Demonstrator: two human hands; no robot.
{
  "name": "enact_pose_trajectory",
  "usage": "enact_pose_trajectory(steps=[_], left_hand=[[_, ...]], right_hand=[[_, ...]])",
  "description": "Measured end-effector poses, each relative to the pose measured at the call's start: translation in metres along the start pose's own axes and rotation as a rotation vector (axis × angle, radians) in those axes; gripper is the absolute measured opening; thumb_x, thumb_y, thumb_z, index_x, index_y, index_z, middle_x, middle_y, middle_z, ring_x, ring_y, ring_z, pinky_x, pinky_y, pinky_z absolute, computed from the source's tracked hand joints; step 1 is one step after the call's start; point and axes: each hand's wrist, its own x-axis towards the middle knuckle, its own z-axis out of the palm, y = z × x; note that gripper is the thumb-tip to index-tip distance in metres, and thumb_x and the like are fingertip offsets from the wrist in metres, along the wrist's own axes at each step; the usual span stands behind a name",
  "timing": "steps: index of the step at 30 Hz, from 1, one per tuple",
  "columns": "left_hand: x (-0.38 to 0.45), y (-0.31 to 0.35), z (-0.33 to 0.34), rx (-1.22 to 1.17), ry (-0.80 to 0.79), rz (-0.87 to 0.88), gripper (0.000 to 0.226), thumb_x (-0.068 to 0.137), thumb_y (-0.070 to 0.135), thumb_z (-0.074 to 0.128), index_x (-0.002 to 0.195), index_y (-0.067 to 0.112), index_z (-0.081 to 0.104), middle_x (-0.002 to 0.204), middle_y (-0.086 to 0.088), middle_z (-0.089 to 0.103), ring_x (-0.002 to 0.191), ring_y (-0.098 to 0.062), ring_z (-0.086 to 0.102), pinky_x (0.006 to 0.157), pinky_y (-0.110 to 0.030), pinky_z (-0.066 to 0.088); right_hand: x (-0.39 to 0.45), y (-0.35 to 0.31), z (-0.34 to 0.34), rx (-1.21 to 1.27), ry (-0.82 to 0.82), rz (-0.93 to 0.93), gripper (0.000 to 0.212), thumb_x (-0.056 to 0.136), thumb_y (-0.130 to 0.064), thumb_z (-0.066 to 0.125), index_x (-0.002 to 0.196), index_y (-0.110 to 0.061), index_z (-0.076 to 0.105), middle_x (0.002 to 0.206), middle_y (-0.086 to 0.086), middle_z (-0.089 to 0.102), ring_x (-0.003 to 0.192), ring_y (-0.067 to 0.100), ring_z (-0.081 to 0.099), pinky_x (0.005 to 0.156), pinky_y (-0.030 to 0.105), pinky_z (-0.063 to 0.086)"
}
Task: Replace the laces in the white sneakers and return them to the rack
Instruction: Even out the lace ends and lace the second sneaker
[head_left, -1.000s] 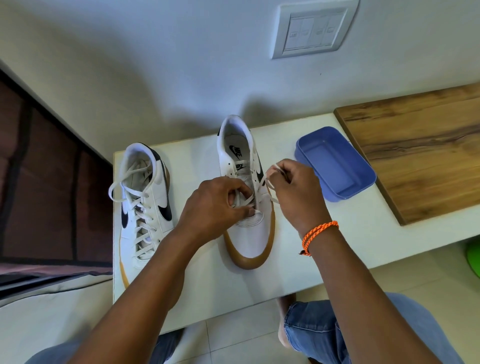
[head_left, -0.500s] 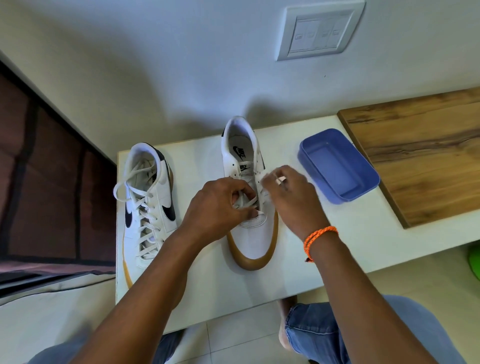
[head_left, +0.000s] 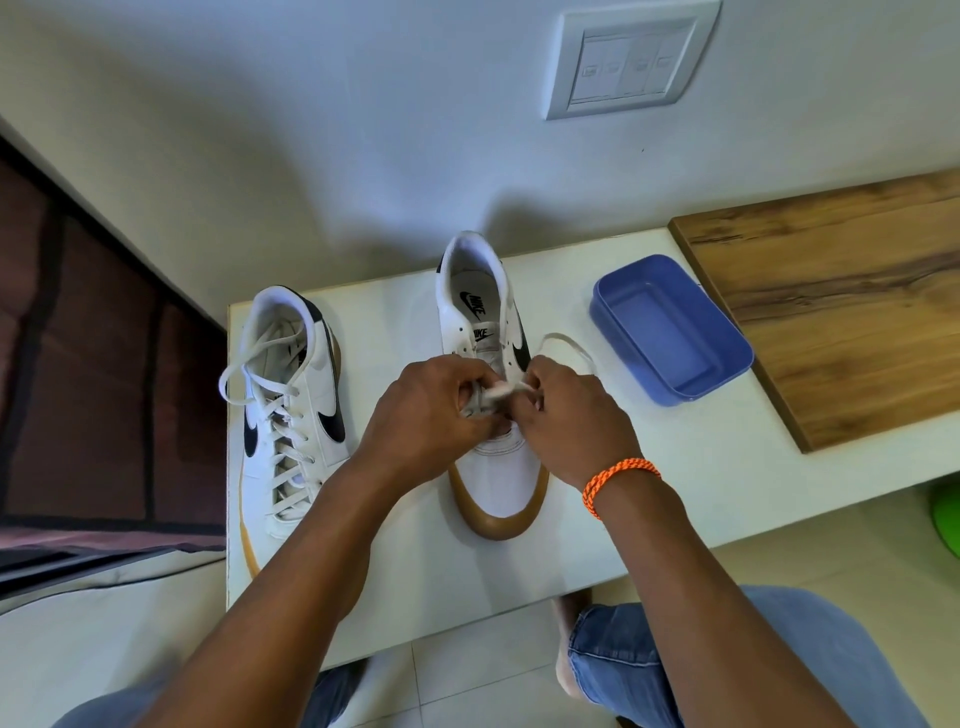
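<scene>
1. Beneath the fingers, a white surface (head_left: 649, 499) carries both sneakers, with a wooden board (head_left: 841, 306) well off to their right.
2. Left of the fingers lies the laced sneaker (head_left: 291, 405), toe toward the person.
3. Directly under the fingers sits the unlaced sneaker (head_left: 493, 395), toe toward the person.
4. Right of the fingers, beyond the lace loop, stands a blue tray (head_left: 670, 332).
5. Left hand (head_left: 431, 415) and right hand (head_left: 571, 415) meet over the eyelets, fingers curled and pinching the white lace (head_left: 493, 397), whose loop trails right.
6. An orange bracelet (head_left: 618, 480) circles the right wrist.
</scene>
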Motion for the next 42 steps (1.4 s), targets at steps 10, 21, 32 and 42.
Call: enact_pose_trajectory(steps=[10, 21, 32, 42], left_hand=[[0.001, 0.003, -0.001, 0.001, -0.027, -0.023, 0.028, 0.082, 0.041, 0.090, 0.104, 0.032, 0.075, 0.072, 0.016, 0.051, 0.066, -0.010, 0.048, 0.064, -0.025, 0.037], [0.000, -0.001, -0.003, 0.018, -0.044, -0.031, 0.033, 0.082, 0.046, 0.089, 0.110, 0.035, 0.075, 0.078, 0.024, 0.053, 0.071, -0.006, 0.052, 0.065, -0.020, 0.038], [0.000, 0.000, -0.001, 0.027, -0.028, -0.027, 0.028, 0.081, 0.048, 0.089, 0.102, 0.040, 0.072, 0.076, 0.018, 0.054, 0.071, -0.010, 0.053, 0.065, -0.027, 0.041], [-0.003, 0.004, -0.005, 0.081, -0.047, -0.061, 0.043, 0.083, 0.052, 0.085, 0.120, 0.035, 0.072, 0.090, 0.020, 0.056, 0.074, -0.004, 0.052, 0.063, -0.018, 0.036]], right_hand=[[0.010, 0.005, -0.011, 0.400, 0.090, 0.024, 0.022, 0.097, -0.009, 0.061, 0.078, -0.012, 0.069, 0.079, 0.005, 0.068, 0.073, 0.017, 0.062, 0.062, 0.024, 0.050], [0.012, 0.009, -0.024, 0.609, 0.394, 0.120, 0.025, 0.097, -0.035, 0.071, 0.110, -0.016, 0.062, 0.087, 0.002, 0.067, 0.071, 0.005, 0.060, 0.062, 0.021, 0.048], [0.015, 0.005, -0.002, 0.235, 0.189, 0.021, 0.028, 0.107, -0.024, 0.055, 0.080, -0.020, 0.049, 0.071, -0.010, 0.048, 0.065, 0.007, 0.050, 0.059, 0.018, 0.036], [0.017, 0.007, -0.035, 0.431, 0.631, -0.125, 0.035, 0.108, -0.033, 0.055, 0.090, -0.003, 0.058, 0.071, 0.004, 0.054, 0.066, 0.020, 0.048, 0.058, 0.031, 0.040]])
